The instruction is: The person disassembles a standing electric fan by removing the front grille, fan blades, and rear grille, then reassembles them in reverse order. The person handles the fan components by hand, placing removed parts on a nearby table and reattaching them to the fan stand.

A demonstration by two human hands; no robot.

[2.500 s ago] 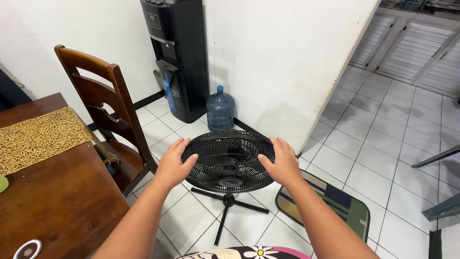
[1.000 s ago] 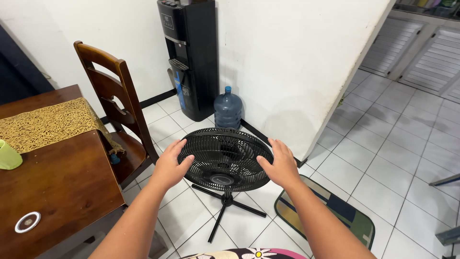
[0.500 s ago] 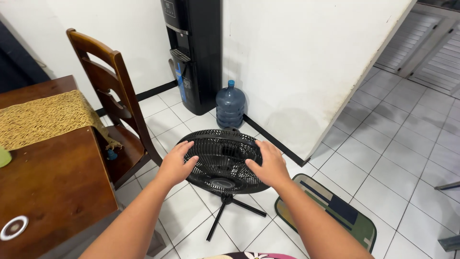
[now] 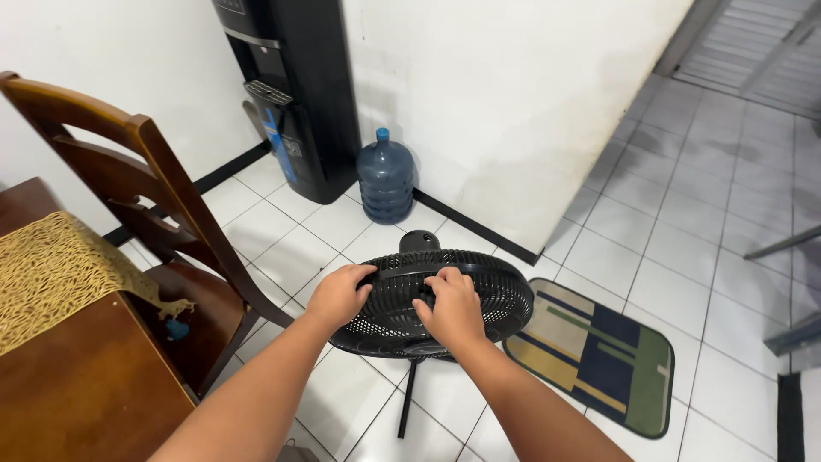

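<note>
1. We have both hands on a black fan head (image 4: pixel 432 304), which sits low over the white tiled floor (image 4: pixel 658 257) on a thin black stand (image 4: pixel 409 400), between the wooden chair (image 4: pixel 145 222) and the striped mat (image 4: pixel 599 355).
2. Our left hand (image 4: pixel 339 295) rests on the near-left rim of the grille, fingers (image 4: pixel 363 272) curled narrowly over the edge and gripping it.
3. Our right hand (image 4: pixel 451 308) lies on top of the grille towards its middle, fingers (image 4: pixel 438 282) bent and pressed into the ribs; whether they hook through the slots we cannot tell.
4. The grille looks like thin ribbed plastic or wire: we judge it light but springy, likely to flex under a hard squeeze, so the stiffer outer rim is the better place to take hold.
5. The weight probably sits at the motor housing (image 4: pixel 420 241) behind the cage, so the head may tip on its pivot; a hand at each side of the rim would steady it best.
6. The ribs give good purchase, so slipping seems unlikely, though fingers can catch between them.
7. The slim stand may topple if we push sideways.
8. A blue water bottle (image 4: pixel 386 181) and a black dispenser (image 4: pixel 291 94) stand by the wall, well apart from the fan.
</note>
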